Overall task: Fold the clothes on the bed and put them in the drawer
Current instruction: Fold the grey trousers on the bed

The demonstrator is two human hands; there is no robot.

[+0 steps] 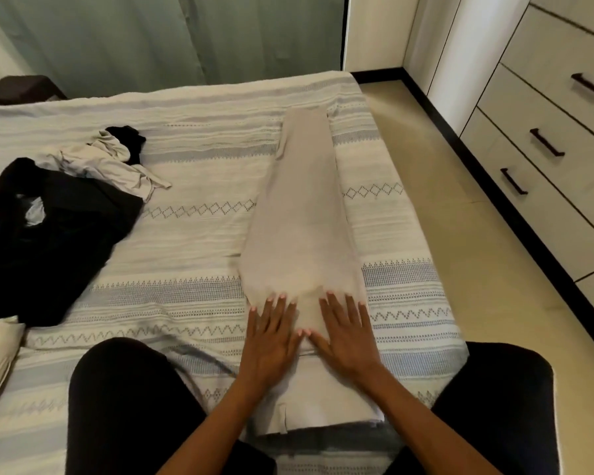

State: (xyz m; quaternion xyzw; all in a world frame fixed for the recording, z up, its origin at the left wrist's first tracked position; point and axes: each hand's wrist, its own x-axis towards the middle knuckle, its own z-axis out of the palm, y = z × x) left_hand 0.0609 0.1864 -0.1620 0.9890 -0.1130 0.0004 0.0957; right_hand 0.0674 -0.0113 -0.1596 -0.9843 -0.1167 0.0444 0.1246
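Both hands, left hand [271, 341] and right hand [348, 332], lay flat with fingers spread on the near end of the long beige fabric garment [300, 214], stretched lengthwise on the striped woven bedspread [192, 234]. Smoothing outward before folding would be advisable. Unfolded black and cream clothes [59, 207] lay left; white drawers [542, 149] stood right.

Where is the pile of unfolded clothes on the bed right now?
In the head view, the pile of unfolded clothes lies on the left side of the bed, apart from the beige garment under both hands.
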